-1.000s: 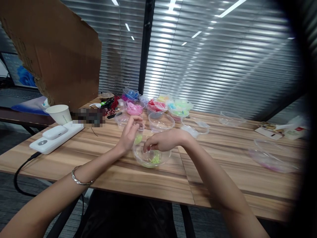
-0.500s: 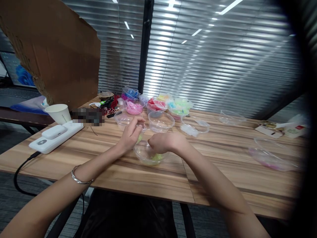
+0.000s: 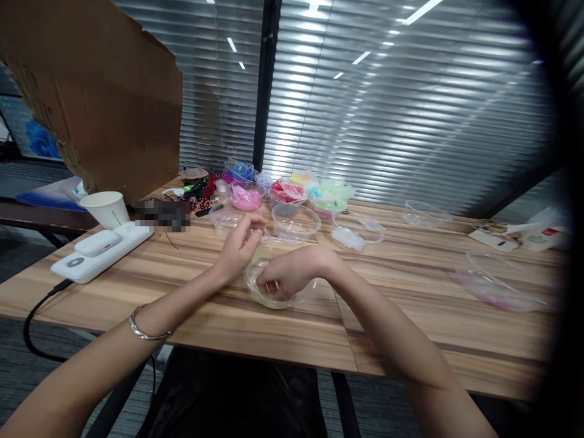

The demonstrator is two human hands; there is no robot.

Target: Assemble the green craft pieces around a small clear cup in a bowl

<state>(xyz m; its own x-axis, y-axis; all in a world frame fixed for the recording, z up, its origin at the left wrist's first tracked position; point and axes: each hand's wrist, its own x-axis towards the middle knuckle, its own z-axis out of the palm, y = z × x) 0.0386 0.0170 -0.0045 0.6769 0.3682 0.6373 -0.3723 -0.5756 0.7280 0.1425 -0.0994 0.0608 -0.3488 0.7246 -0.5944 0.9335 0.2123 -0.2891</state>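
A clear plastic bowl (image 3: pixel 274 300) with some pale yellow-green material in it stands near the table's front edge. Inside it is my right hand (image 3: pixel 287 274), its fingers curled down toward the bottom; what they grip, if anything, is hidden. My left hand (image 3: pixel 239 246) rests at the bowl's left rim with fingers bent and thumb apart; a bit of yellow-green shows beside its fingertips. Just behind stand two clear bowls, one at centre (image 3: pixel 296 224) and one to the left (image 3: pixel 223 220), partly behind my left hand.
Bowls of pink (image 3: pixel 246 198), red (image 3: pixel 287 191) and green (image 3: pixel 333 194) material stand at the back. A paper cup (image 3: pixel 106 210) and a white power strip (image 3: pixel 100 252) are left. Clear containers (image 3: pixel 497 283) lie right. Cardboard (image 3: pixel 123 103) rises at the left.
My right hand has moved slightly left and down inside the bowl, and its fingers now show more. The yellow-green clump under it is no longer visible. My left hand has hardly moved.
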